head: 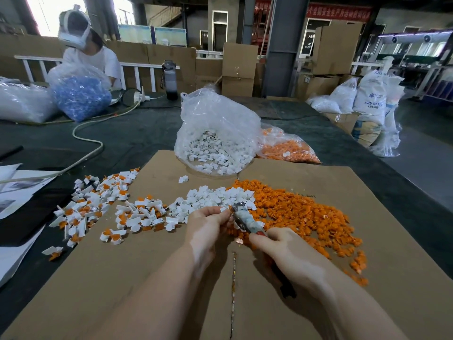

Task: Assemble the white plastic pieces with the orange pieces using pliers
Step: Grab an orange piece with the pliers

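Note:
My right hand [286, 251] grips the handles of the pliers [245, 217], whose jaws point up and left over the cardboard. My left hand [208, 224] pinches a small piece [227, 209] at the plier jaws; the fingers hide most of it. Just beyond the hands lies a heap of loose white pieces [215, 195]. A wide heap of orange pieces [301, 214] spreads to the right. Assembled white-and-orange pieces [103, 204] lie scattered on the left.
A brown cardboard sheet [147, 278] covers the dark table. A clear bag of white pieces [215, 138] and a bag of orange pieces [286, 148] stand behind the heaps. Papers [14, 192] lie at left. Another person [90, 52] sits at the far left with a bag of blue parts [78, 94].

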`<state>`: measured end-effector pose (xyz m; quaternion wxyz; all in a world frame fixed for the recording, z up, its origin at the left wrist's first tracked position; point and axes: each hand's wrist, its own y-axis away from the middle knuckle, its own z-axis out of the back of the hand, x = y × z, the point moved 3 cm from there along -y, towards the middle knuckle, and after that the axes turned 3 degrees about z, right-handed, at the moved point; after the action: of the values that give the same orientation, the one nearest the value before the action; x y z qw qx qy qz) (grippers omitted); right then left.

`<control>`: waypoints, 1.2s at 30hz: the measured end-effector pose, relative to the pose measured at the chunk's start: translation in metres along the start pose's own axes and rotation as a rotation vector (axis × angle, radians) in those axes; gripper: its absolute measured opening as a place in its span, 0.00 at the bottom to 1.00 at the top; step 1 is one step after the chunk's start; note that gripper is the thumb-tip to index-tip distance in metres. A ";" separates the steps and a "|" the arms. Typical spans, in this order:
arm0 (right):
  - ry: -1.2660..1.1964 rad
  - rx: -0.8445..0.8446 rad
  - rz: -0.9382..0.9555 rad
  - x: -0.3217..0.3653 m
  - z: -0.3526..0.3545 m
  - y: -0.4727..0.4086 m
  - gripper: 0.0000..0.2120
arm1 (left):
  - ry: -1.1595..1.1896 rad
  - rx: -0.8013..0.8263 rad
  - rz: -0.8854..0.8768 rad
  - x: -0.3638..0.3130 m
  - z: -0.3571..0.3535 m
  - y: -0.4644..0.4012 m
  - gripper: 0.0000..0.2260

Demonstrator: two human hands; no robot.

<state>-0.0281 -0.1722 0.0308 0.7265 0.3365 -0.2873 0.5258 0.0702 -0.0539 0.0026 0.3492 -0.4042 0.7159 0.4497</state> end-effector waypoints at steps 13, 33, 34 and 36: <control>0.190 -0.125 0.068 -0.004 -0.004 0.003 0.19 | -0.020 -0.018 -0.029 0.007 0.001 -0.001 0.05; 0.777 -0.776 0.362 -0.035 0.006 -0.009 0.19 | -0.769 0.032 -0.470 0.026 0.007 0.001 0.09; 0.696 -0.738 0.475 -0.029 -0.004 -0.009 0.16 | -0.769 0.038 -0.470 0.026 0.006 0.001 0.08; 0.574 -0.655 0.609 -0.021 -0.021 -0.010 0.12 | -0.759 0.064 -0.464 0.026 0.005 0.003 0.08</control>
<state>-0.0231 -0.1693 0.0003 0.6573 -0.1641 -0.3110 0.6666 0.0569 -0.0552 -0.0206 0.6914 -0.3493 0.4407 0.4536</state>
